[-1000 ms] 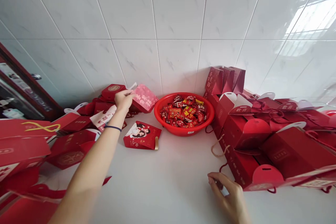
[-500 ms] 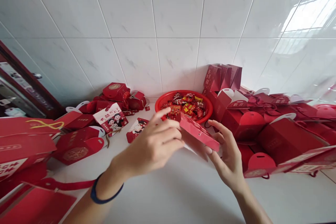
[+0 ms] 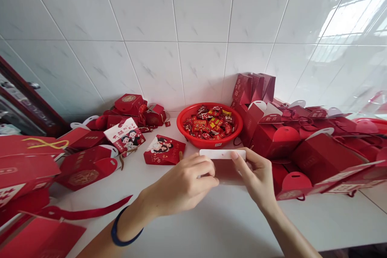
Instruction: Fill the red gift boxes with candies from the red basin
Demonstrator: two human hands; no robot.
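Observation:
Between my two hands is a small cardboard gift box (image 3: 223,154), its white flap facing up and a shaded brownish-red side below it. My left hand (image 3: 187,179), with a dark blue band on its wrist, grips the box's left end with bent fingers. On the right end, my right hand (image 3: 255,175) has its thumb pressed against the white flap, its fingers behind. Just beyond stands a red plastic basket (image 3: 208,142) with wrapped candies (image 3: 213,125) in it. Left of the basket lies a red box printed with a couple (image 3: 163,150).
Red gift boxes (image 3: 281,139) with rounded handles crowd the right side. More red boxes (image 3: 89,167) and a white-and-red printed box (image 3: 127,139) sit at the left. A red ribbon (image 3: 99,210) lies near the front left. Behind the white table rises a tiled wall (image 3: 202,68).
The box has been turned from a slanted red side to a level white flap. My right thumb now presses on the flap, and my left fingers have closed around the left end.

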